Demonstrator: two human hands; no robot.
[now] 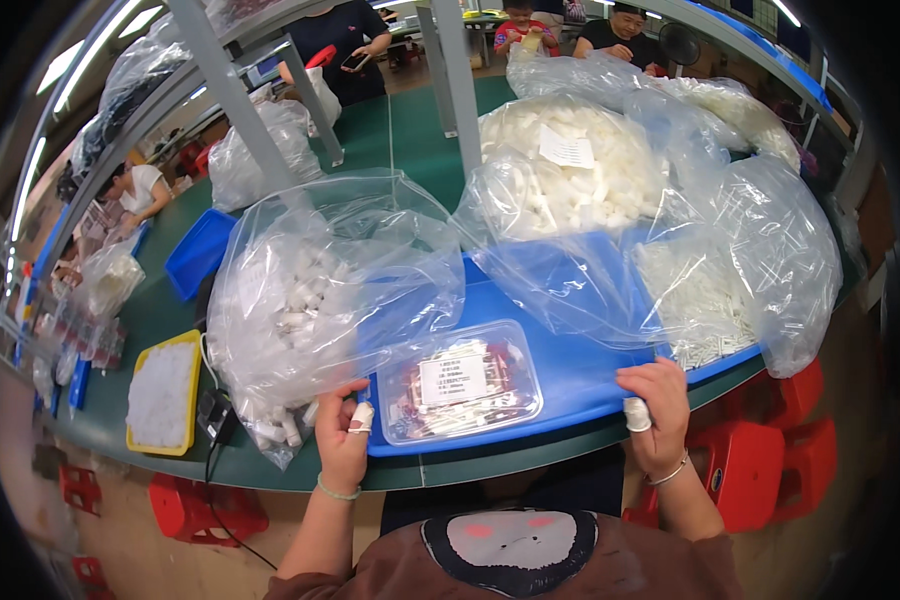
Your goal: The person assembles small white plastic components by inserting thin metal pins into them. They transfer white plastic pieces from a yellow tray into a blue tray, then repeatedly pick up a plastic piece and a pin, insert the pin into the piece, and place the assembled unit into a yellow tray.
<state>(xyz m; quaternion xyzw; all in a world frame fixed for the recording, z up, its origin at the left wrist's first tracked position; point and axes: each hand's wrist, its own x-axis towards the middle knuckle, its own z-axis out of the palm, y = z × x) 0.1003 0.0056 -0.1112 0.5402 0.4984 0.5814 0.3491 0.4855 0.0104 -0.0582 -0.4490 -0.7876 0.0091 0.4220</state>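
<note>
The left hand [342, 438] gripped the near left corner of a large blue tray [560, 370], fingers curled over its rim and a white cot on 1 finger [361, 417]. The right hand [658, 412] was closed on the tray's near edge further right, its thumb also capped in white. The tray sat at the near edge of the green bench [410, 130], directly in front of the person.

Inside the tray, near its front left corner, lay a small clear bag [460, 392] of red-and-white parts with a white label. A big clear bag [320, 290] of white pieces leaned over the tray's left edge and onto the bench, touching the left hand. 2 more clear bags rested on the tray's far side: a full one [570, 170] with a paper slip, and a looser one [760, 270] hanging over the right corner.

At the bench's left end lay a yellow tray [162, 395] of white pieces, with a smaller blue bin [198, 252] behind it. Red stools [770, 450] stood below the bench.
</note>
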